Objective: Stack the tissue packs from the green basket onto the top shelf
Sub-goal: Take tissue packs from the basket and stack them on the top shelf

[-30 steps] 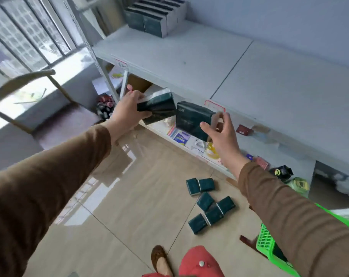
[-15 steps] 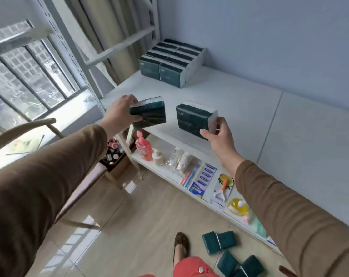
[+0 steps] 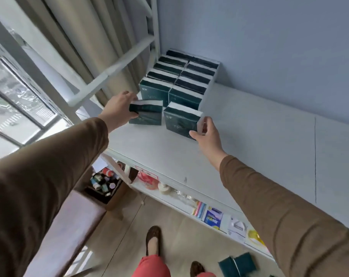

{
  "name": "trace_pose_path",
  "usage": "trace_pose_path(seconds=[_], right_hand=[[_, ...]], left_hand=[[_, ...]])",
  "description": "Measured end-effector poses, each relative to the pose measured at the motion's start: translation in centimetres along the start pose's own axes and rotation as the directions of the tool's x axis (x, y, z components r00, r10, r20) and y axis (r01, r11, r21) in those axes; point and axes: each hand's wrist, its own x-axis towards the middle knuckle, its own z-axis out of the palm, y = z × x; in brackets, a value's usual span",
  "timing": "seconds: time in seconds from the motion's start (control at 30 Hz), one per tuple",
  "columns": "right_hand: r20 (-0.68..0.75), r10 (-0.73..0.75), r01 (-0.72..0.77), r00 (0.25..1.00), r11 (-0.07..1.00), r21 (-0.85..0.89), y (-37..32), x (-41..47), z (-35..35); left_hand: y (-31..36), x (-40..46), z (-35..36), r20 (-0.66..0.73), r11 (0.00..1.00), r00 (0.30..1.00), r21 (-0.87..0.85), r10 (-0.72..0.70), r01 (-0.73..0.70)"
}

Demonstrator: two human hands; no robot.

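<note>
My left hand (image 3: 117,109) grips a dark green tissue pack (image 3: 146,114) by its left end, low over the white top shelf (image 3: 249,136). A second dark green pack (image 3: 180,120) is held by my right hand (image 3: 206,134), fingers curled round its right end. Both packs sit just in front of two rows of several stacked packs (image 3: 181,76) at the shelf's back left corner. Whether the held packs touch the shelf surface is unclear. The green basket is out of view.
A white shelf post and crossbar (image 3: 113,70) rise left of the stack. The lower shelf (image 3: 209,214) holds small packaged goods. Loose tissue packs (image 3: 237,265) lie on the floor by my feet. A chair (image 3: 69,226) and a box of bottles (image 3: 103,182) stand at left.
Both hands have carried their packs up from below the shelf edge and forward over the top shelf, close to the stacked rows. The view has tilted up.
</note>
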Motion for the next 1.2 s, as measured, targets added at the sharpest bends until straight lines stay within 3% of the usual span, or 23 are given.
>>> trace_pose_path(seconds=[0.33,0.53,0.83,1.1,1.2], right_hand=[[-0.29,0.067,-0.088,0.955,0.994,-0.059,-0.9,3.9,4.5],[-0.343,0.057,-0.102,0.938,0.988,-0.114,-1.2,4.2,5.4],[-0.201,0.026,-0.057,0.979,0.986,-0.154,-1.4,0.4,1.6],[-0.054,-0.172,0.149,0.984,0.946,-0.289,2.6,-11.1,-7.7],[-0.03,-0.232,0.208,0.972,0.913,-0.35,4.8,-16.5,-11.8]], left_hand=[[-1.8,7.7,1.3,-0.03,0.977,0.977,0.02,0.213,-0.212],[-2.1,8.1,2.0,-0.031,0.967,0.971,0.098,0.238,-0.234],[0.7,3.2,1.5,-0.132,0.923,0.969,0.353,0.211,-0.154],[10.0,-11.8,3.7,-0.192,0.964,0.974,0.256,0.122,-0.071],[15.1,-18.8,5.5,-0.14,0.981,0.987,0.19,0.077,-0.05]])
